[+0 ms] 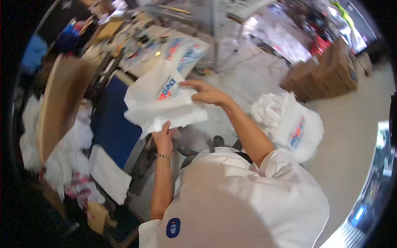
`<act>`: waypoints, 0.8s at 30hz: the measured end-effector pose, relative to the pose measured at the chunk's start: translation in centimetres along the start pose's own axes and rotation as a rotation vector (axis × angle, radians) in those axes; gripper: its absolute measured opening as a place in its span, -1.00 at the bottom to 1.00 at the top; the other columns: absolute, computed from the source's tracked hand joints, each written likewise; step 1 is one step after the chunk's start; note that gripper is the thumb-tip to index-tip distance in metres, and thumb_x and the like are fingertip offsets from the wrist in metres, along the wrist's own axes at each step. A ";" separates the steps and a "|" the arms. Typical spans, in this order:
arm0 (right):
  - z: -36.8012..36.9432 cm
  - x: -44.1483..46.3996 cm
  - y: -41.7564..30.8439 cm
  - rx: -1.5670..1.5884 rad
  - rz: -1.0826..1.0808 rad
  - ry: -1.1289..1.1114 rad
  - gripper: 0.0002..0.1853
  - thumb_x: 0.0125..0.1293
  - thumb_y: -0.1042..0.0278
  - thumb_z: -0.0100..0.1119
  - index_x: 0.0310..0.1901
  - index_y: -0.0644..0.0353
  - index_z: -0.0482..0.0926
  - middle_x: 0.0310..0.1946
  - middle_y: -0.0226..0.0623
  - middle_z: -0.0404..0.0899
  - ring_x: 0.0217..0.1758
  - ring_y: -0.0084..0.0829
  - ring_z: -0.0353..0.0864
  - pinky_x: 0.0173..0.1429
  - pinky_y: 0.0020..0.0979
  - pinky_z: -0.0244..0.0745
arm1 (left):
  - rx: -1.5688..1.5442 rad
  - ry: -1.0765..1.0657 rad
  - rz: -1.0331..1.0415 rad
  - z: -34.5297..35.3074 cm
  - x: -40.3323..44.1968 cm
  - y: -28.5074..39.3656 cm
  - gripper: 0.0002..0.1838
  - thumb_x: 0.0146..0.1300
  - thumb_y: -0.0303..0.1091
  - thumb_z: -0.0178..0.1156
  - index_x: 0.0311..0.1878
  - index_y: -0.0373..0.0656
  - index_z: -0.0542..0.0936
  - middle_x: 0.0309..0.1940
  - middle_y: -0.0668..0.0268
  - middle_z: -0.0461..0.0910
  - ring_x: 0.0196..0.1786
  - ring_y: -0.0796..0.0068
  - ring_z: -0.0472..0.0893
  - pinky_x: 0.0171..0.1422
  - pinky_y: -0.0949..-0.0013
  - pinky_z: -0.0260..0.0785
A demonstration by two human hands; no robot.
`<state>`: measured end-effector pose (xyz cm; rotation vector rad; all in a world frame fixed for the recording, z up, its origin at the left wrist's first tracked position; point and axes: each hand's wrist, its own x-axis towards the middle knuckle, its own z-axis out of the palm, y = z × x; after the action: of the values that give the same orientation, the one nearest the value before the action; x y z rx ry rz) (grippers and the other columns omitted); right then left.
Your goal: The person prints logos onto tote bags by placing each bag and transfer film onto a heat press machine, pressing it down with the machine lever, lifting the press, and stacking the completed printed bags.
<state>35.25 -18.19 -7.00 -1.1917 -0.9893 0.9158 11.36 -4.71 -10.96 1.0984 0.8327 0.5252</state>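
A white plastic bag (149, 97) with blue and red print is spread out in front of me. My left hand (163, 140) is closed on its near lower edge, the thumb lying on top of the plastic. At the bag's right side is my right hand (211, 94), its index finger stretched out over the plastic and the thumb apart from it. Its other fingers are partly hidden. More printed white plastic (190, 53) lies just beyond the bag, on a cluttered table.
A stuffed white printed bag (300, 130) sits on the floor at right, near a brown cardboard box (324, 76). To the left are a dark blue panel (113, 120), a tan board (62, 107) and a folded white piece (109, 173). A metal post (216, 37) stands ahead.
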 end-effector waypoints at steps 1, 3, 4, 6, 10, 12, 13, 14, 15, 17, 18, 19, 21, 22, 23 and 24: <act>-2.7 -4.1 -0.8 -0.014 -0.024 0.166 -0.24 0.01 0.54 0.14 0.38 0.20 0.33 0.35 -0.26 0.35 0.40 -0.36 0.27 0.45 -0.35 0.16 | 0.018 -0.089 0.014 4.4 -0.1 1.2 -0.68 0.23 -0.51 0.26 0.02 -0.42 0.48 -0.16 0.16 0.61 -0.26 0.38 0.66 -0.32 0.40 0.63; -6.6 -13.2 -2.9 -0.083 -0.099 0.494 -0.17 0.00 0.50 0.20 0.43 0.21 0.26 0.39 -0.24 0.31 0.40 -0.36 0.31 0.45 -0.33 0.20 | 0.128 -0.341 0.032 12.2 -0.3 1.9 -0.69 0.21 -0.52 0.27 0.00 -0.43 0.53 -0.14 0.11 0.61 -0.23 0.40 0.66 -0.32 0.42 0.64; -7.1 -17.6 -4.7 0.119 -0.128 0.629 -0.18 -0.05 0.65 0.13 0.40 0.27 0.29 0.37 -0.19 0.31 0.29 -0.38 0.41 0.38 -0.38 0.30 | 0.228 -0.463 0.070 17.0 -2.6 4.3 -0.71 0.23 -0.49 0.27 -0.02 -0.44 0.57 -0.16 0.09 0.63 -0.23 0.41 0.68 -0.30 0.42 0.64; -7.0 -26.6 -6.8 0.109 -0.143 0.948 -0.18 -0.02 0.65 0.15 0.40 0.27 0.24 0.42 -0.13 0.23 0.36 -0.30 0.38 0.45 -0.32 0.27 | 0.336 -0.875 0.081 23.4 -4.1 3.5 -0.77 0.26 -0.42 0.27 -0.11 -0.40 0.61 -0.31 0.24 0.66 -0.40 0.55 0.61 -0.34 0.45 0.52; -2.5 -37.5 -5.7 -0.137 -0.488 1.365 -0.17 0.15 0.47 0.25 0.45 0.23 0.09 0.43 -0.06 0.18 0.41 -0.16 0.32 0.51 -0.20 0.20 | 0.590 -1.345 0.756 33.2 -9.9 1.5 -0.80 0.22 -0.39 0.24 -0.14 -0.29 0.63 -0.38 0.18 0.64 -0.41 0.50 0.62 -0.26 0.38 0.50; 0.2 -40.6 -4.5 0.578 -0.409 1.633 -0.23 0.33 0.20 0.20 0.46 0.23 0.05 0.44 -0.03 0.17 0.46 -0.11 0.24 0.54 -0.15 0.13 | 0.459 -1.602 0.656 35.5 -13.4 3.0 -0.76 0.20 -0.41 0.21 -0.08 -0.27 0.61 -0.38 0.17 0.63 -0.41 0.48 0.61 -0.23 0.36 0.49; 0.2 -42.3 -3.3 0.572 -0.421 1.671 -0.23 0.33 0.20 0.20 0.46 0.23 0.05 0.44 -0.03 0.17 0.46 -0.11 0.24 0.54 -0.15 0.13 | 0.546 -1.736 0.484 36.3 -14.9 3.8 -0.74 0.20 -0.43 0.20 -0.04 -0.27 0.59 -0.37 0.21 0.64 -0.41 0.50 0.60 -0.24 0.37 0.49; -0.5 -43.9 -1.4 0.851 -0.513 1.526 -0.26 0.38 0.12 0.14 0.45 0.24 0.06 0.43 -0.01 0.18 0.45 -0.09 0.24 0.53 -0.13 0.13 | 0.541 -1.773 0.473 37.0 -15.6 3.1 -0.74 0.20 -0.43 0.20 -0.04 -0.27 0.59 -0.37 0.21 0.64 -0.41 0.50 0.60 -0.24 0.37 0.49; -1.4 -45.7 0.7 1.115 -0.605 1.351 -0.27 0.43 0.04 0.09 0.45 0.24 0.06 0.42 0.01 0.19 0.45 -0.08 0.24 0.53 -0.12 0.14 | 0.468 -1.757 0.426 37.6 -16.1 2.4 -0.65 0.16 -0.42 0.16 0.03 -0.26 0.54 -0.46 0.13 0.61 -0.51 0.36 0.58 -0.35 0.33 0.45; -3.6 -45.3 0.1 0.872 -0.493 1.835 -0.37 0.47 0.26 0.05 0.46 0.22 0.08 0.32 0.04 0.33 0.33 -0.11 0.40 0.38 -0.10 0.38 | 0.399 -1.757 0.374 39.0 -16.0 1.0 -0.56 0.11 -0.42 0.12 0.11 -0.25 0.48 -0.55 0.05 0.57 -0.61 0.22 0.56 -0.46 0.29 0.41; -4.5 -45.9 0.2 0.702 -0.504 1.848 -0.40 0.42 0.40 0.08 0.44 0.21 0.14 0.29 0.03 0.36 0.29 -0.12 0.44 0.33 -0.10 0.43 | 0.511 -1.708 0.245 39.7 -15.1 0.5 -0.54 0.12 -0.42 0.13 0.13 -0.27 0.47 -0.52 0.09 0.60 -0.60 0.28 0.57 -0.46 0.31 0.43; -5.2 -46.7 0.5 0.534 -0.506 1.853 -0.41 0.38 0.54 0.11 0.41 0.20 0.21 0.25 0.03 0.40 0.24 -0.14 0.48 0.29 -0.10 0.48 | 0.622 -1.647 0.116 40.6 -14.3 -0.3 -0.52 0.12 -0.42 0.13 0.16 -0.29 0.45 -0.49 0.13 0.62 -0.60 0.34 0.58 -0.45 0.33 0.45; -6.5 -48.5 1.5 0.510 -0.488 1.963 -0.39 0.31 0.65 0.13 0.39 0.20 0.27 0.24 0.03 0.40 0.21 -0.16 0.50 0.26 -0.12 0.50 | 0.620 -1.532 0.072 42.1 -12.3 -4.7 -0.53 0.16 -0.45 0.16 0.18 -0.28 0.44 -0.41 0.20 0.62 -0.52 0.45 0.59 -0.45 0.41 0.47; -7.1 -49.4 2.4 0.485 -0.456 2.061 -0.36 0.24 0.76 0.16 0.37 0.20 0.32 0.23 0.03 0.41 0.18 -0.19 0.53 0.24 -0.13 0.53 | 0.612 -1.402 0.028 42.6 -11.1 -7.0 -0.53 0.19 -0.48 0.19 0.20 -0.27 0.43 -0.32 0.28 0.62 -0.43 0.55 0.59 -0.46 0.48 0.49; -7.5 -50.0 3.5 0.485 -0.450 2.060 -0.36 0.24 0.76 0.16 0.37 0.20 0.32 0.23 0.03 0.41 0.18 -0.19 0.53 0.24 -0.13 0.53 | 0.612 -1.398 0.024 42.9 -10.3 -8.9 -0.53 0.19 -0.48 0.19 0.20 -0.27 0.43 -0.32 0.28 0.62 -0.43 0.55 0.59 -0.46 0.48 0.49; -7.7 -50.4 4.9 0.391 -0.391 2.152 -0.35 0.21 0.76 0.18 0.36 0.21 0.33 0.25 0.02 0.40 0.20 -0.22 0.51 0.25 -0.18 0.51 | 0.649 -1.317 0.015 43.0 -9.7 -10.6 -0.52 0.21 -0.45 0.19 0.21 -0.29 0.42 -0.32 0.27 0.63 -0.44 0.55 0.59 -0.45 0.48 0.49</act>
<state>26.57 -67.30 -18.74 -0.8817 0.7086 -0.6520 39.78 -40.00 -8.56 1.6902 -0.2183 -0.5281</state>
